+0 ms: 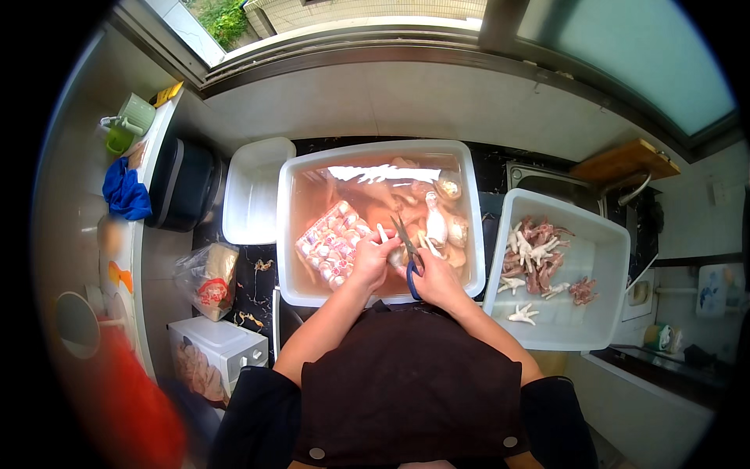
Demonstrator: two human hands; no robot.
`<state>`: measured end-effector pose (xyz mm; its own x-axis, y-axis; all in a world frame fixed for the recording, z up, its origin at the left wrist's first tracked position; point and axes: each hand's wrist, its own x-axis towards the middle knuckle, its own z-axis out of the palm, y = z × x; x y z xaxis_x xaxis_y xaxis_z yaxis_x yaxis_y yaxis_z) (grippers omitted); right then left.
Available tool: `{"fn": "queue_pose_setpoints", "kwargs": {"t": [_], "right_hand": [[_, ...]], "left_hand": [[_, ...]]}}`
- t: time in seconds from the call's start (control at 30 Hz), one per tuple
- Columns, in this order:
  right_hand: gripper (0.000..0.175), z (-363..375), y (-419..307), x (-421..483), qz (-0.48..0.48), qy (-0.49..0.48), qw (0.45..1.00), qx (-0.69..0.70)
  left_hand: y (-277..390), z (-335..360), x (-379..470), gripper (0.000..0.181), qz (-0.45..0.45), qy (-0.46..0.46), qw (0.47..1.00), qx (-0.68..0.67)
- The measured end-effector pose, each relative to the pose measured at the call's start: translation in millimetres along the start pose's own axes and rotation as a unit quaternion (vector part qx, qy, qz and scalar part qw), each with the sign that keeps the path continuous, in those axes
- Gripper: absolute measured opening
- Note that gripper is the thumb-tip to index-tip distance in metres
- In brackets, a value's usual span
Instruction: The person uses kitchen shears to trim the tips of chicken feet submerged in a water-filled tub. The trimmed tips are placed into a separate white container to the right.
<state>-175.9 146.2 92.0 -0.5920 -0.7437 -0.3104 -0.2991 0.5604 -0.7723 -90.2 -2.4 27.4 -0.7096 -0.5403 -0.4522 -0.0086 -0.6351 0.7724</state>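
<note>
My left hand [373,258] grips a pale piece of poultry, seemingly a chicken foot or leg end, over a large white plastic tub [285,252]. In my right hand [436,275] are scissors [413,249] with blue handles, their blades parted and pointing up beside the piece. Reddish water fills the tub. A block of packed pink-and-white meat pieces [334,243] lies left in it, and chicken legs [435,220] with other poultry parts lie at the right. To the right, a second white tub [609,281] holds chicken feet [533,249] and reddish bony pieces [583,290].
A smaller white container [252,199] stands left of the large tub. Further left are a bagged package [217,287], a white appliance [220,346] and a dark appliance [187,184]. Behind the right tub are a metal sink [527,176] and wooden board [624,161].
</note>
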Motion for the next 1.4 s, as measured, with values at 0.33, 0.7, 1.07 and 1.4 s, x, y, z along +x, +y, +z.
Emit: {"fn": "queue_pose_setpoints", "kwargs": {"t": [0.33, 0.7, 1.07, 1.4], "right_hand": [[0.043, 7.9, 6.5, -0.5, -0.054, 0.020, 0.998, -0.031], [0.039, 12.7, 18.3, 5.0, -0.100, 0.017, 0.994, -0.039], [0.034, 38.3, 45.0, 29.3, 0.009, 0.012, 0.966, 0.260], [0.041, 34.8, 28.7, 30.9, 0.039, -0.012, 0.879, 0.474]], "left_hand": [[-5.9, 5.5, 0.9, 0.009, 0.125, 0.101, 0.978, 0.136], [-11.4, -7.2, 2.3, 0.015, 0.131, 0.085, 0.980, 0.126], [-2.4, 0.6, 5.7, 0.026, 0.036, 0.007, 0.986, -0.165], [15.6, 17.7, -6.3, 0.025, -0.019, -0.087, 0.987, -0.135]]}}
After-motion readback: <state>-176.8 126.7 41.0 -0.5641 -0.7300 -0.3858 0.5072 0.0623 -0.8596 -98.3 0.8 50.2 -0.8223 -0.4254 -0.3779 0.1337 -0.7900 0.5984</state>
